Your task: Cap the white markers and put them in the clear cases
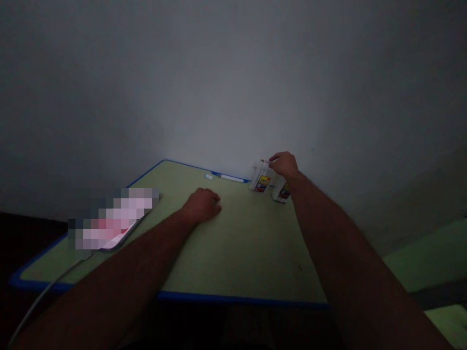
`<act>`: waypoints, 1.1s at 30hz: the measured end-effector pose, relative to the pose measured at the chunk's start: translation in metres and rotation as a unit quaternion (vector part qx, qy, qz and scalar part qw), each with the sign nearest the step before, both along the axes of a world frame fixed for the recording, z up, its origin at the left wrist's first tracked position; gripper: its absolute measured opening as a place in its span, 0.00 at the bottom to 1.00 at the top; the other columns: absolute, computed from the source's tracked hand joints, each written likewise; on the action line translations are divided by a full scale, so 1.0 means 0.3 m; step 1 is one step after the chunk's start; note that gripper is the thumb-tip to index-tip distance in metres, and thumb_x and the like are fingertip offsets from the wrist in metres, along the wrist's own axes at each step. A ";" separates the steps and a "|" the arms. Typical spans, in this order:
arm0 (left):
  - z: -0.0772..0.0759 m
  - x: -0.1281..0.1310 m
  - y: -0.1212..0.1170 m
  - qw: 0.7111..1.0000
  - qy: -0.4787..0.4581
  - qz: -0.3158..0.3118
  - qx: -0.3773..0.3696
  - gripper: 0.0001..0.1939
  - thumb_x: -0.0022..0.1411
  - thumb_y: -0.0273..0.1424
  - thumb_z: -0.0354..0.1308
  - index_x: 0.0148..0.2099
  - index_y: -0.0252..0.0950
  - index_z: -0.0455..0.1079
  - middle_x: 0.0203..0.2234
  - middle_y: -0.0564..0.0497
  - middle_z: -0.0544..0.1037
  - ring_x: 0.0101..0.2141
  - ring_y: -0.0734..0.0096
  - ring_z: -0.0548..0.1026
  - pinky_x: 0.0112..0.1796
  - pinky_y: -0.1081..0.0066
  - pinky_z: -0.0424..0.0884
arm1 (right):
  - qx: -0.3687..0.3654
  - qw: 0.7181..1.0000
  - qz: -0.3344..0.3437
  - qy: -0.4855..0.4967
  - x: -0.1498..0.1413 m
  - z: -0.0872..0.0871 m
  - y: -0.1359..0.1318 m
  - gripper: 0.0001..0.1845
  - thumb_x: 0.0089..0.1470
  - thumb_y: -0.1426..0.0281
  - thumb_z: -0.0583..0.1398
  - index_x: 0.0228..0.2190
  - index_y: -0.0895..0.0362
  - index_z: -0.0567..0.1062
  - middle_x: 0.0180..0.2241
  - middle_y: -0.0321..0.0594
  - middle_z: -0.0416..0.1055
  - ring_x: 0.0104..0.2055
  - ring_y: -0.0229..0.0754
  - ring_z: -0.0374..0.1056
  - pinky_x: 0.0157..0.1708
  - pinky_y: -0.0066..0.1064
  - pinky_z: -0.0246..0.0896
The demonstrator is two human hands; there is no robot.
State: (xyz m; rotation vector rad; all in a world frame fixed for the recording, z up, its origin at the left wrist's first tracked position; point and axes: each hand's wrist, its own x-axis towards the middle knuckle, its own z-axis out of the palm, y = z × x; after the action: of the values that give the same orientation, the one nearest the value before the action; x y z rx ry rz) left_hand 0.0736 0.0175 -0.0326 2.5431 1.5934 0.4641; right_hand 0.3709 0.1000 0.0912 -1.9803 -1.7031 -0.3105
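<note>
My left hand (202, 205) rests on the green table top (233, 253), fingers loosely bent, thumb apart, holding nothing. At the back edge, by the wall, my right hand (285, 164) has its fingertips pinched at the upper right corner of a clear plastic case (260, 179) with a yellow and dark label. Whether the fingers grip the case itself or a small thing at its top is hard to see. A second clear case (280, 190) with a similar label stands just right of the first, partly hidden by my right hand and wrist.
A white pen-like stick (232, 178) and a small white piece (208, 177) lie along the blue back edge. At left lies a flat device with a lit, blurred-out screen (118, 238); a white cable (47, 288) runs from it over the front edge. A grey wall (219, 87) stands behind.
</note>
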 end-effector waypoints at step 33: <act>0.008 -0.054 0.054 0.984 -0.028 0.178 0.006 0.25 0.65 0.36 0.49 0.59 0.36 0.76 0.52 0.40 0.80 0.53 0.49 0.75 0.52 0.58 0.72 | -0.190 0.968 0.135 -0.097 -0.409 -0.324 0.033 0.21 0.60 0.77 0.56 0.53 0.63 0.77 0.54 0.57 0.75 0.56 0.51 0.72 0.54 0.35 0.65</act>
State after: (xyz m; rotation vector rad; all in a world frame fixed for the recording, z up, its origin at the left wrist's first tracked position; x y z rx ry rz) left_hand 0.0573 0.0337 -0.0302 2.2305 2.0351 0.5720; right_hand 0.2481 0.1100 -0.0060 -1.9872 -2.2721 -0.0848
